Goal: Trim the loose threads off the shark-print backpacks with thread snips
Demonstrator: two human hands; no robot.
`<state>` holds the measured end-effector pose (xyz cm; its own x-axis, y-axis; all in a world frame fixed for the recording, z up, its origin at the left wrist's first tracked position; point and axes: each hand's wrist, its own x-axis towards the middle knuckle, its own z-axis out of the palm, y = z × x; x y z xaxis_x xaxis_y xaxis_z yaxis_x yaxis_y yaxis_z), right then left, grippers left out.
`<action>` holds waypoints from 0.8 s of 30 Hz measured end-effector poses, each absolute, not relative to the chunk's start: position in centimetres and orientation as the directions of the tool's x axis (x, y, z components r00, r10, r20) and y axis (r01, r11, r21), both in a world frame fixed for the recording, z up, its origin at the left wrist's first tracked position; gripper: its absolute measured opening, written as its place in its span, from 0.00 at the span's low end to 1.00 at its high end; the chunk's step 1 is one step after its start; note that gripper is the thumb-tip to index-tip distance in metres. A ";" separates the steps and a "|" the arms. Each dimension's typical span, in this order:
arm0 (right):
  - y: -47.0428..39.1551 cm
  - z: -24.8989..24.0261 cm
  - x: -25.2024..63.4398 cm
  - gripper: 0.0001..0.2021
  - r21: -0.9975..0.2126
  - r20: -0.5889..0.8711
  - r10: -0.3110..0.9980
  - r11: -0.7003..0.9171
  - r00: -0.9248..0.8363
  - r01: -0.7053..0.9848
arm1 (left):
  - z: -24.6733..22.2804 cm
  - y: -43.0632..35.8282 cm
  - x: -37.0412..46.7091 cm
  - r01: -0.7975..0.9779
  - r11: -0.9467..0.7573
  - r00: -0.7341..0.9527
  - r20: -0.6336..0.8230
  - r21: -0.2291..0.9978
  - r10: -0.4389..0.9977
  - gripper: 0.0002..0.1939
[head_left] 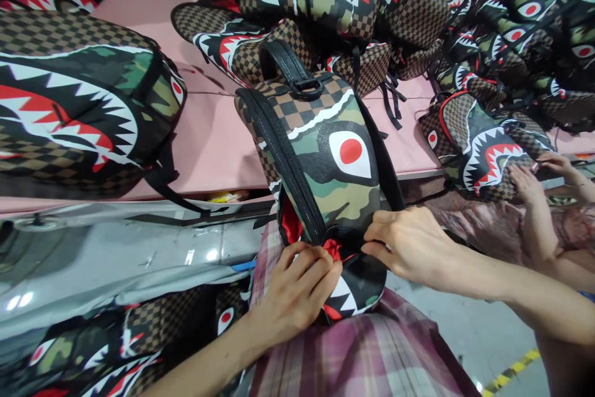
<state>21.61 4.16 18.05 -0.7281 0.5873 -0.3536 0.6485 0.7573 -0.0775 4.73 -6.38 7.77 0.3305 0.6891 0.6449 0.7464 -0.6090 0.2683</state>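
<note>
Left hand [300, 288] low on backpack [337, 196]

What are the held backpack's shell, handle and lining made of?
Shell: probably coated faux leather, low sheen; smooth printed surface holding its shape.
Handle: black leather or imitation, soft gloss; highlights along the band, cannot tell which.
Lining: thin red fabric, likely synthetic; it bunches in fine creases.
</note>
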 end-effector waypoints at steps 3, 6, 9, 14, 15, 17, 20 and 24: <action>4.0 18.0 21.1 0.14 -0.067 -0.353 0.576 0.771 -0.737 0.634 | 8.0 -6.3 4.7 0.750 -0.607 0.336 0.639 0.262 0.691 0.11; 3.9 17.8 21.3 0.14 -0.075 -0.294 0.612 0.751 -0.734 0.656 | 8.1 -6.4 4.5 0.768 -0.588 0.331 0.628 0.253 0.704 0.11; 3.9 17.9 22.1 0.13 -0.066 -0.323 0.628 0.731 -0.708 0.679 | 8.4 -6.5 4.2 0.785 -0.576 0.334 0.628 0.226 0.703 0.10; 3.8 18.5 22.4 0.11 -0.087 -0.356 0.595 0.746 -0.720 0.660 | 11.0 -4.8 3.5 0.860 -0.487 0.368 0.478 0.151 0.797 0.06; 3.8 18.6 22.3 0.11 -0.089 -0.353 0.591 0.751 -0.726 0.655 | 11.7 -4.1 3.5 0.864 -0.488 0.410 0.386 0.125 0.826 0.04; 3.8 18.6 22.1 0.12 -0.086 -0.344 0.588 0.757 -0.732 0.648 | 12.8 -2.8 3.5 0.857 -0.502 0.482 0.166 0.113 0.860 0.05; 4.0 18.6 22.0 0.13 -0.086 -0.313 0.587 0.765 -0.747 0.638 | 13.3 -1.4 3.7 0.867 -0.479 0.487 -0.026 0.135 0.873 0.06; 4.3 18.3 22.5 0.12 -0.106 -0.278 0.580 0.774 -0.766 0.624 | 13.1 -1.2 4.1 0.884 -0.448 0.461 -0.086 0.132 0.883 0.05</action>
<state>22.45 4.30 18.32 -0.7659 0.5796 -0.2784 0.6242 0.7740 -0.1059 4.12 -1.18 13.12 0.4608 0.8833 -0.0863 0.8841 -0.4484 0.1317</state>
